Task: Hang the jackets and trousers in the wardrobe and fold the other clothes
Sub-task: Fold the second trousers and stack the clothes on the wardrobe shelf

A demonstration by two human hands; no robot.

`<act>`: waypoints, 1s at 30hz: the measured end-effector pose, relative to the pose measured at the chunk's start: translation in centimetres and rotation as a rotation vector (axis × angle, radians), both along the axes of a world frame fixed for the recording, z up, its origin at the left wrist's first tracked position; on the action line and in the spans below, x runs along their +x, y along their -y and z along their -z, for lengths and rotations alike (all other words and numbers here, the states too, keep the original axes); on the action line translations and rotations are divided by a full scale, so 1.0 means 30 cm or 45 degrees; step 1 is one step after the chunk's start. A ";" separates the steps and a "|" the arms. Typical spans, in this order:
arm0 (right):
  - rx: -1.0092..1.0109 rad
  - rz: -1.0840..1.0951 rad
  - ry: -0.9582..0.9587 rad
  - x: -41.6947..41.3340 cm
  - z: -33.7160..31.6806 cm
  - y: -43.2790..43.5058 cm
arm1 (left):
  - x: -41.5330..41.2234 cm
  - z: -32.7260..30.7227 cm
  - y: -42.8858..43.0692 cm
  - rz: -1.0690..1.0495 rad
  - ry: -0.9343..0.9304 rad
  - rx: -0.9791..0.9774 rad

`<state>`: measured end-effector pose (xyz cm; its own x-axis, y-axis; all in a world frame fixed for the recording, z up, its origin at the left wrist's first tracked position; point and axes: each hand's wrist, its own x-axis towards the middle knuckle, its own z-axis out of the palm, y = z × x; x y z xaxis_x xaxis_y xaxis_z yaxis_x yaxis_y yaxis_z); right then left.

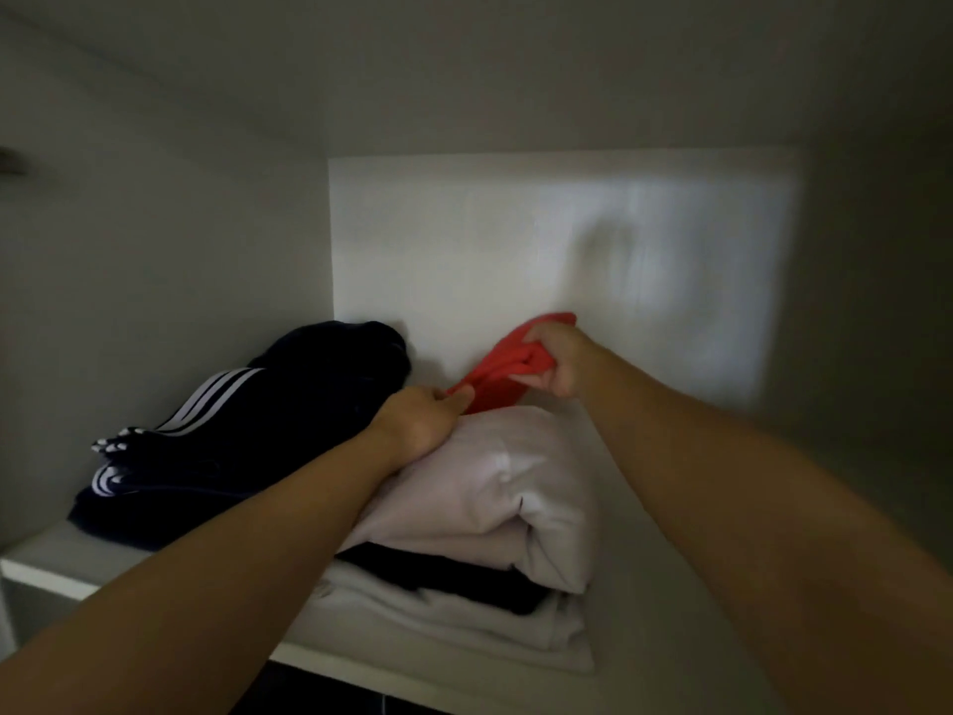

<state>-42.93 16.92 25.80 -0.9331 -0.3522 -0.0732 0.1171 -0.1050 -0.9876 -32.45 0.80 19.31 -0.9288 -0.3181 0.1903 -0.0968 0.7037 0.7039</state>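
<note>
A small red garment [508, 371] is held above a stack of folded clothes on a white wardrobe shelf [49, 562]. My left hand [420, 418] pinches its near left corner. My right hand [559, 361] grips its bunched far right side, close to the back wall. Under the red garment lies a folded pale pink garment [510, 500], on top of a dark folded piece [454, 577] and a folded white piece [464, 629].
A pile of dark navy clothes with white stripes [247, 441] fills the shelf's left side, touching the stack. The wardrobe's back wall [515, 240] and left side wall [154, 260] close in the shelf. Bare shelf surface [634, 534] lies right of the stack.
</note>
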 end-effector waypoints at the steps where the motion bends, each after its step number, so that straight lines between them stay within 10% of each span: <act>1: -0.049 0.028 -0.003 0.025 -0.034 -0.011 | -0.003 -0.023 0.000 -0.033 -0.024 0.093; 9: -0.507 -0.009 -0.158 0.362 -0.261 -0.099 | 0.088 -0.187 0.021 0.396 -0.055 1.951; 22: -0.803 -0.104 -0.175 0.713 -0.270 -0.054 | 0.337 -0.222 0.018 0.678 0.434 2.058; 30: -0.720 -0.068 -0.104 0.727 -0.224 -0.081 | 0.357 -0.258 0.116 0.541 -0.021 2.084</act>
<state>-21.12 19.37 32.53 -0.9077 -0.3623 0.2115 0.0627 -0.6156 -0.7855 -21.74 -2.67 27.05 -0.9957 0.0764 -0.0522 -0.0917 -0.7394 0.6670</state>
